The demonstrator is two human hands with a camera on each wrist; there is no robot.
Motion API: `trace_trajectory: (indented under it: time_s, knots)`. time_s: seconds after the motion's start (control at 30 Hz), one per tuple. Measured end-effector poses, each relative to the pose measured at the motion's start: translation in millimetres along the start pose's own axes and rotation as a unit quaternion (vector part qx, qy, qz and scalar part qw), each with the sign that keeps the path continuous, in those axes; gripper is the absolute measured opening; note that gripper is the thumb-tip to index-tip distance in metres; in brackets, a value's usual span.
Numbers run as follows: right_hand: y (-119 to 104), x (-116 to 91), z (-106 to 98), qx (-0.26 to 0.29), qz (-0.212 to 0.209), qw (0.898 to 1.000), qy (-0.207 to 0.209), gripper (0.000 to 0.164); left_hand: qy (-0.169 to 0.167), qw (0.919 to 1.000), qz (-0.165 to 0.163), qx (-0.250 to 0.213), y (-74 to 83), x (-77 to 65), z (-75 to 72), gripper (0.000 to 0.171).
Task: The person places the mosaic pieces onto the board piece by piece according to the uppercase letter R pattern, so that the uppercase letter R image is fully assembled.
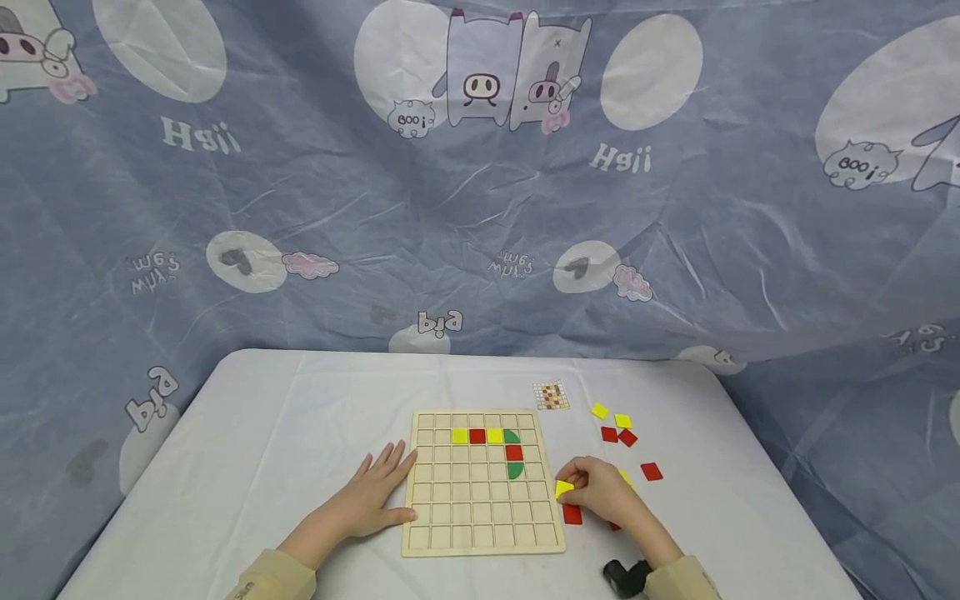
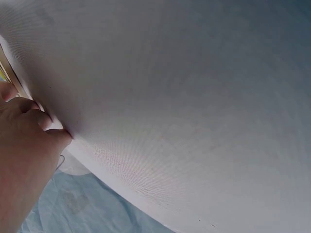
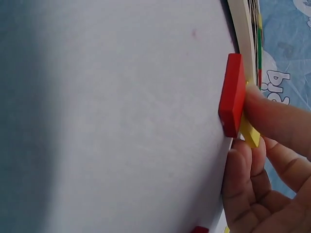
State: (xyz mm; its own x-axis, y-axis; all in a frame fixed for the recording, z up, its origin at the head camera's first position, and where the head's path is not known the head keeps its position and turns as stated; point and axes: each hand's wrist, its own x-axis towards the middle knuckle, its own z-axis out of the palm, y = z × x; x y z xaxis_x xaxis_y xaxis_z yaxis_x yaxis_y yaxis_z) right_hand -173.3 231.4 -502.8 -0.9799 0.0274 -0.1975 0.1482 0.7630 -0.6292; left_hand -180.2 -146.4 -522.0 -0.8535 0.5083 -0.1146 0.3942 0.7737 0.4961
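Backdrop cloth (image 1: 315, 208) reads "Hgii", "big", perhaps "booi".

A table draped in a white cloth (image 1: 262, 433) carries a pale wooden grid board (image 1: 483, 546); just beyond its far right corner lies a small printed pattern card (image 1: 551, 396); loose red and yellow square tiles (image 1: 652, 471) scatter to the right; both hands rest on the cloth.

Small yellow square tile (image 1: 564, 488), tilted, just right of the wooden grid board (image 1: 482, 546)
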Motion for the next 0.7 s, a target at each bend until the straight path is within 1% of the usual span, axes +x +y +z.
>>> trace_trajectory:
  time_s: [0.17,0.23,0.33,0.47,0.57,0.7]
  knots:
    - [3,0,-1,0.003,0.004,1.0,0.0,0.022,0.0,1.0,0.003,-0.002,0.8,-0.5,-0.3,0.092]
    - [3,1,-3,0.013,0.006,1.0,0.005,0.021,0.001,1.0,0.005,-0.003,1.0,-0.4,-0.2,0.091]
    - [0,5,-5,0.044,0.005,0.999,0.018,0.019,0.001,1.0,0.006,-0.002,1.4,-0.3,-0.1,0.091]
    - [-11,11,-4,0.097,-0.003,0.995,0.034,0.018,0.0,1.0,0.002,-0.002,1.7,-0.2,-0.2,0.092]
    - [-24,17,2,0.123,-0.018,0.992,0.037,0.018,-0.002,1.0,-0.002,-0.002,2.1,-0.1,-0.6,0.092]
    - [-42,22,14,0.136,-0.052,0.989,0.031,0.013,-0.002,1.0,-0.005,-0.002,2.4,-0.3,-1.4,0.092]
